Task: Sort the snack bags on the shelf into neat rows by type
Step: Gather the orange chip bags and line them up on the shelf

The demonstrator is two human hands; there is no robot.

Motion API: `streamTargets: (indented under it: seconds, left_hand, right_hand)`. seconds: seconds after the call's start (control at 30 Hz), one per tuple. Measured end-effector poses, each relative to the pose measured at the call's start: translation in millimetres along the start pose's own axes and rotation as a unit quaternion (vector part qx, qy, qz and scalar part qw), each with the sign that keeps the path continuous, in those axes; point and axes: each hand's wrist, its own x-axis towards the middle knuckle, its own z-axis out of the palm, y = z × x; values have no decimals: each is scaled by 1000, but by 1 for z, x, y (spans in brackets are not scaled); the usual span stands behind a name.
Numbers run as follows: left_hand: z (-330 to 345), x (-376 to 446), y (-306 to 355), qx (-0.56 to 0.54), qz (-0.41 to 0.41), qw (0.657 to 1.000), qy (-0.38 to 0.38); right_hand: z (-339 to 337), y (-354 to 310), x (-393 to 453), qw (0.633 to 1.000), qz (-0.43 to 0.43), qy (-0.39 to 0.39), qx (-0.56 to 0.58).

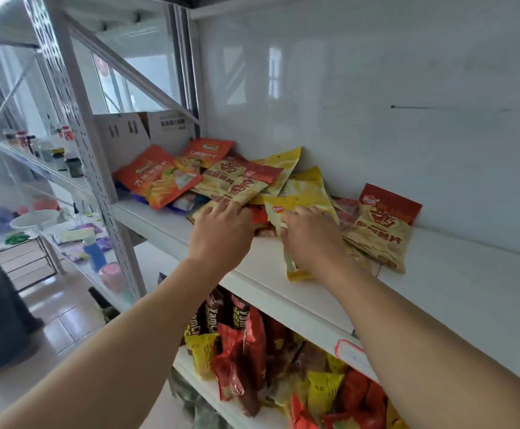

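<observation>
Shelf: a white shelf (438, 274) runs from centre left to the right edge of the frame, with a white back panel behind it.
Snack bags: a loose, overlapping pile (237, 181) lies on the shelf at the centre of the frame, not in rows.
Orange bags: 2 orange bags (156, 178) lie at the left end of the pile, one partly over the other.
Red-and-cream bags: 1 (382, 224) lies at the right end of the pile, near the back panel; another (237, 184) lies on top at the middle.
Yellow bag: 1 yellow bag (296, 209) sits at the front of the pile, its lower end hanging over the shelf edge.
Left hand: the left hand (221, 230) reaches into the front of the pile, fingers curled onto a bag edge; whether it truly grips is hard to tell.
Right hand: the right hand (311, 236) pinches the yellow bag, fingers curled round it.
Lower shelf: red, yellow and dark snack bags (246, 351) are heaped below, at bottom centre.
Left background: bottles and jars (51, 144) stand on another rack at upper left.
</observation>
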Motion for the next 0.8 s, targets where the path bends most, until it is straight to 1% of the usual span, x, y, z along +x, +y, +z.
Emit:
streamTargets:
  seconds: [0.17, 0.27, 0.33, 0.4, 0.47, 0.53, 0.6, 0.63, 0.67, 0.7, 0.73, 0.77, 0.8]
  left_hand:
    - [44, 35, -55, -24, -71, 997, -30]
    - [63, 50, -81, -73, -137, 987, -48]
    - [81, 62, -103, -129, -197, 970, -51]
    - [98, 71, -125, -187, -273, 942, -46]
    - [116, 79, -148, -247, -365, 897, -33]
    - [139, 87, -171, -308, -458, 833, -37]
    - [167, 94, -197, -359, -547, 755, -46]
    - [180, 97, -209, -378, -581, 719, -53]
    - [193, 100, -221, -394, -602, 692, -64]
    - [204, 102, -232, -404, -607, 680, -77]
    - [213, 105, -241, -410, -599, 682, -91]
    - [220, 107, -251, -407, -584, 695, -101]
    - [227, 109, -260, -399, -564, 715, -109]
  right_hand:
    - [32, -18, 82, 998, 2, 26, 56]
    - [44, -29, 121, 995, -1, 41, 87]
    - [54, -41, 152, 993, -4, 41, 115]
    - [62, -57, 177, 990, -10, 27, 135]
    - [69, -72, 203, 987, -3, 11, 158]
    - [74, -86, 230, 980, 24, -7, 196]
    - [83, -101, 259, 967, 60, -36, 246]
    - [87, -108, 273, 958, 78, -46, 273]
    - [91, -116, 287, 949, 98, -53, 295]
    - [95, -122, 302, 939, 120, -52, 317]
    - [100, -126, 317, 929, 143, -48, 337]
    - [104, -130, 331, 920, 165, -36, 353]
    - [109, -132, 346, 912, 190, -24, 364]
